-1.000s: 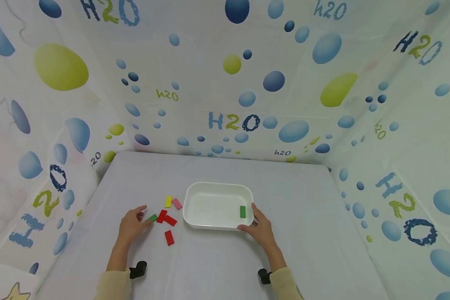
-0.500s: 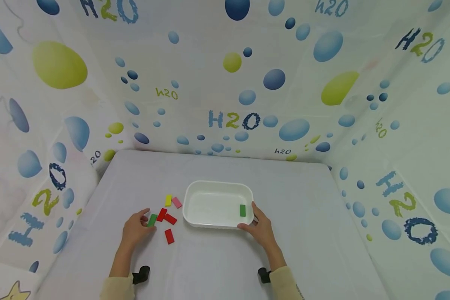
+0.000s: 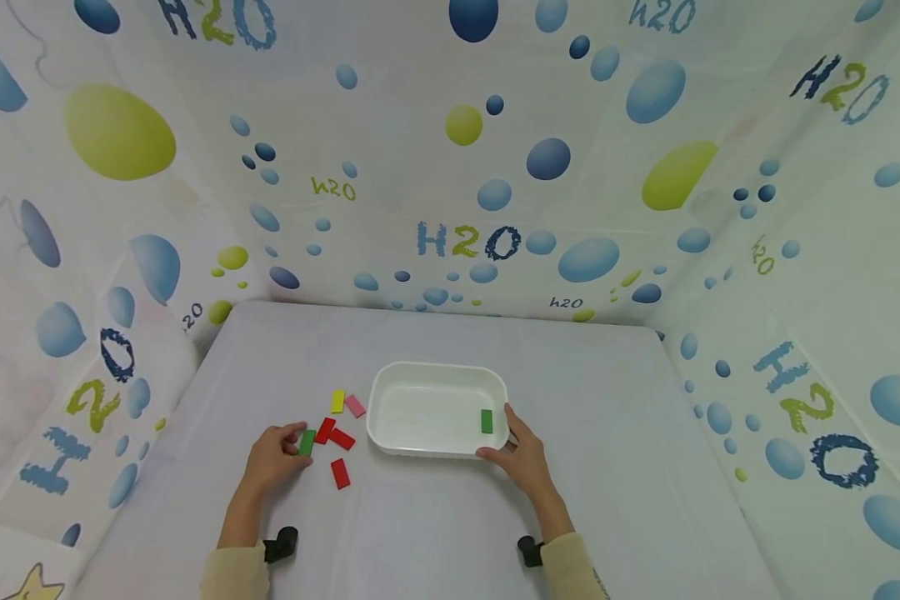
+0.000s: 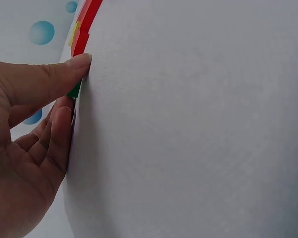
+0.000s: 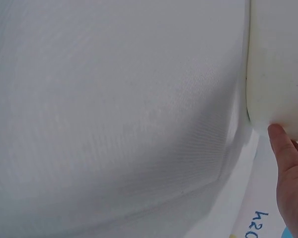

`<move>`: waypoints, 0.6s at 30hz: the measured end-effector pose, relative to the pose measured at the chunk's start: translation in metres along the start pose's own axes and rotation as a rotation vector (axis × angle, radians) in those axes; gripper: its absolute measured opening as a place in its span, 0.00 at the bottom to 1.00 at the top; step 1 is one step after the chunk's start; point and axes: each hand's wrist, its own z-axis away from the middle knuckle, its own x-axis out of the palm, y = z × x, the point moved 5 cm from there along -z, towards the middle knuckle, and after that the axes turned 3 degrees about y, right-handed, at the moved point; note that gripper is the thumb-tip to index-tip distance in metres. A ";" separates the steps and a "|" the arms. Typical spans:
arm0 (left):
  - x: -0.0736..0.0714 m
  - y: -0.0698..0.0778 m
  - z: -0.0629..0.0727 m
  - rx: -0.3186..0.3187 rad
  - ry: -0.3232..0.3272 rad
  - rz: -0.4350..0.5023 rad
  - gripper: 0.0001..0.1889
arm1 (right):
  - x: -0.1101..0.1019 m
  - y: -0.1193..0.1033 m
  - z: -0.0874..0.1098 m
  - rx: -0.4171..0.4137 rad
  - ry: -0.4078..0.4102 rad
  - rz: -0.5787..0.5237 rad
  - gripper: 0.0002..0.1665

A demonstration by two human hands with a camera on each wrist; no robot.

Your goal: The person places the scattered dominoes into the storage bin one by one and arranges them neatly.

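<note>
My left hand (image 3: 273, 457) holds a green block (image 3: 307, 442) between thumb and index finger, low over the white tabletop. In the left wrist view the thumb hides most of this green block (image 4: 74, 91). Just to its right lie several red blocks (image 3: 340, 474), two of them touching or nearly so. My right hand (image 3: 523, 457) grips the near right corner of a white tray (image 3: 438, 455), thumb on the front side and fingers on the right end. Another green block (image 3: 487, 421) lies inside the tray near that end. In the right wrist view a finger (image 5: 283, 148) presses the tray's wall (image 5: 275, 74).
A yellow block (image 3: 337, 402) and a pink block (image 3: 356, 406) lie by the tray's left end. The white tabletop (image 3: 607, 400) meets a dotted curtain (image 3: 390, 150) at the back and sides. Black wrist mounts (image 3: 281, 544) stick out from both sleeves.
My left hand has moved slightly right, and its fingers have closed on the green block, which has turned more upright in view. The right hand and tray stay in place.
</note>
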 end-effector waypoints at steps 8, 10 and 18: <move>0.001 -0.002 0.000 -0.027 0.004 0.028 0.27 | -0.001 -0.002 0.000 -0.016 0.000 -0.001 0.61; 0.002 -0.003 0.000 -0.022 0.016 0.043 0.27 | -0.001 -0.002 0.000 -0.030 0.003 0.003 0.61; 0.005 -0.008 0.004 -0.038 0.079 0.100 0.27 | -0.001 -0.001 0.001 -0.016 -0.008 0.006 0.61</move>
